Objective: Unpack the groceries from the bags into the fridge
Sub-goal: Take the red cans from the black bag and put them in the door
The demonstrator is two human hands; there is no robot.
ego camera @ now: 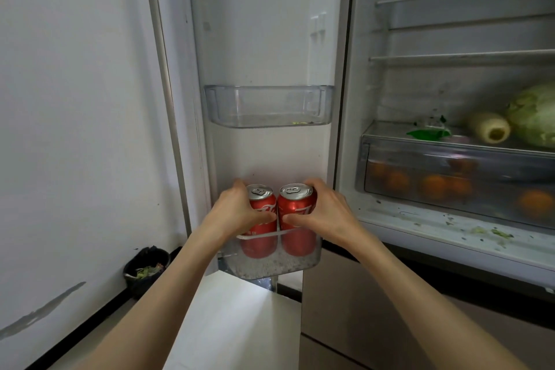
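From the head camera, the person is standing in front of an open fridge, both bare arms reaching toward the inside of the door point(258, 24). The left hand point(237, 210) is curling around the left can point(260, 221), thumb across its front and fingers wrapping behind it. The right hand point(321, 210) is gripping the right can point(297, 219) the same way, thumb pressing on the red side and fingers bending over the far edge of the top. Both red cans are standing upright, side by side and touching or nearly so, with their lower halves sitting inside the lower door bin point(270, 267), a clear plastic tray with a white rail running across the front of the cans. Above it, the upper door bin point(267, 106) is hanging on the door, also clear.

To the right, the fridge compartment is showing wire-edged shelves point(462, 55). A cabbage point(536, 114) and a pale long vegetable point(491, 129) are lying on the cover over the drawer point(420, 156), beside a green packet point(428, 133). Oranges point(434, 186) are showing dimly through the drawer front. Leaf scraps are lying scattered on the ledge point(450, 228) below it. On the floor by the wall, a small dark bin point(147, 269) is holding green scraps.
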